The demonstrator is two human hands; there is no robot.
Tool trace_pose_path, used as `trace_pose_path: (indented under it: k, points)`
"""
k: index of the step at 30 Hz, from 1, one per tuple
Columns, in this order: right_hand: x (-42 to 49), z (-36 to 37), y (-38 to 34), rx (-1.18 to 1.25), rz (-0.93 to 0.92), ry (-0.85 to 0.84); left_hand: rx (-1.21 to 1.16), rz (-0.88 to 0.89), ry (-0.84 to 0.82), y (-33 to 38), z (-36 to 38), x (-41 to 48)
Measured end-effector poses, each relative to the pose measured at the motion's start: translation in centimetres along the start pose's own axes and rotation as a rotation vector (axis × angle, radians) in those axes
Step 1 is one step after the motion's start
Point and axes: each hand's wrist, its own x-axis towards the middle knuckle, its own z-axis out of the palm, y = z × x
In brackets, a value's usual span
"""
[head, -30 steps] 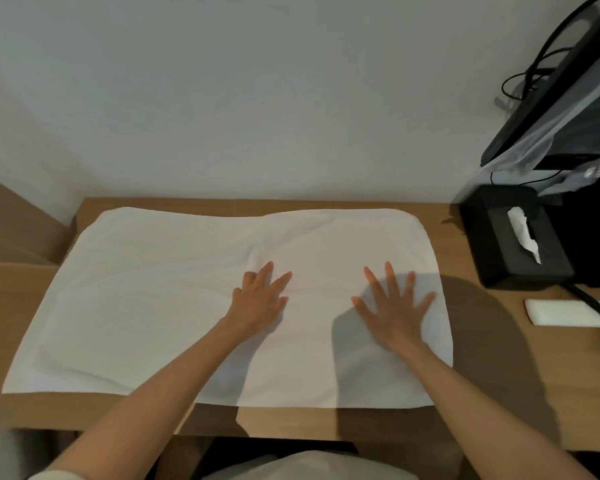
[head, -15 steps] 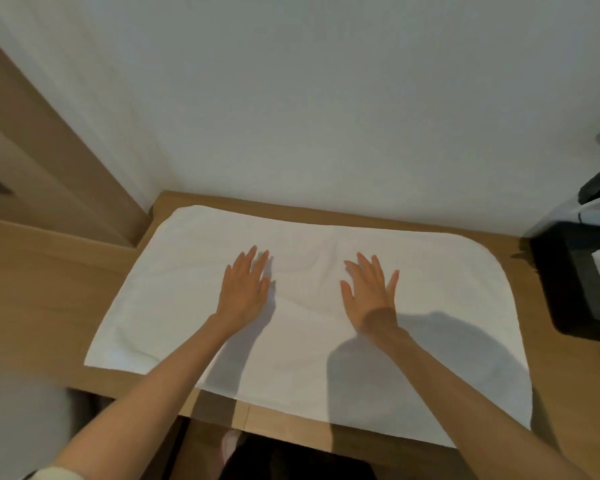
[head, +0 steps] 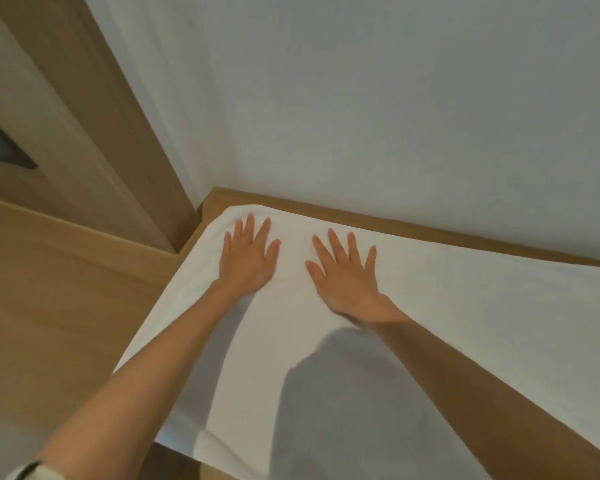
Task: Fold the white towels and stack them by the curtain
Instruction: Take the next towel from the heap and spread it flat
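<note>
Two hands, the left hand [head: 248, 259] and the right hand [head: 347, 277], are laid palm down on a white towel [head: 465, 323], which is spread over a wooden surface [head: 413, 226] set against a pale wall [head: 361, 98]. The left hand is placed near the towel's far left corner, its fingers straight and slightly spread, with the fingertips close to the rounded far edge of the cloth. The right hand is placed just beside it, to the right, with its fingers straight and fanned wider and the thumb pointed toward the left hand. Nothing is gripped or pinched by either hand; the cloth is only touched by flat palms and outstretched fingers. A narrow band of bare towel is left between the two hands, and faint creases are seen around the heels of both palms.

Most of the visible surface is covered by the towel, which is cut off by the right and lower edges of the view. Its left edge is laid along the left edge of the surface, and a thin strip of bare wood is left between its far edge and the wall. Whether the cloth lies single or doubled cannot be told. Shadows of both forearms are cast across it. A lower wooden ledge [head: 49, 306] and an upright wooden panel [head: 94, 116] are seen to the left, and a white cuff [head: 25, 471] is seen on the left arm at the lower left corner
</note>
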Motion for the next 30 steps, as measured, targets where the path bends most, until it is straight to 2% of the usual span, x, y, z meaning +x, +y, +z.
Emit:
trace_pose_path:
  k: [5, 8, 13, 19, 23, 25, 28, 30]
  points:
    - [3.7, 0.7, -0.5, -0.011, 0.01, -0.055, 0.027, -0.033, 0.12, -2.1, 0.8, 2.4]
    - [4.2, 1.5, -0.7, -0.022, 0.028, 0.053, 0.019, -0.032, 0.162, -2.8, 0.9, 3.2]
    - [4.1, 2.3, -0.6, -0.055, 0.023, 0.192, 0.04, -0.053, 0.127, -3.4, 1.0, 4.5]
    - [4.1, 2.3, -0.5, -0.048, -0.013, 0.209, 0.011, -0.095, 0.121, -4.1, 0.2, 5.3]
    - [3.4, 1.7, -0.8, -0.008, -0.027, 0.199, 0.015, -0.046, 0.158, -3.1, -1.0, 3.4]
    - [2.8, 1.4, -1.1, 0.028, -0.039, 0.306, -0.018, -0.005, 0.188, -2.1, -1.3, 1.4]
    - [1.6, 0.7, -1.6, 0.059, -0.013, 0.531, -0.008, 0.047, 0.144, 0.3, -0.5, -2.4]
    - [0.2, 0.1, -2.0, 0.159, 0.03, 0.514, -0.07, 0.035, 0.091, 1.5, 0.5, -5.1]
